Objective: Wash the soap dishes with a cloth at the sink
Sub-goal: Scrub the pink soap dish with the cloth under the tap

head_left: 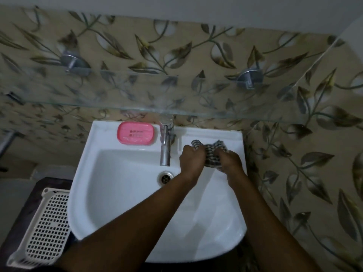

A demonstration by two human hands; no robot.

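White washbasin [121, 193] fills the frame centre; left hand [190, 158] and right hand [229, 161] clench the striped cloth [211, 152], best wrung tightly above the bowl.

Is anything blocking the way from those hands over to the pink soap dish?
Yes, the tap stands between them. Both hands, left hand and right hand, grip the cloth right of it; the pink soap dish sits left of it on the sink ledge.
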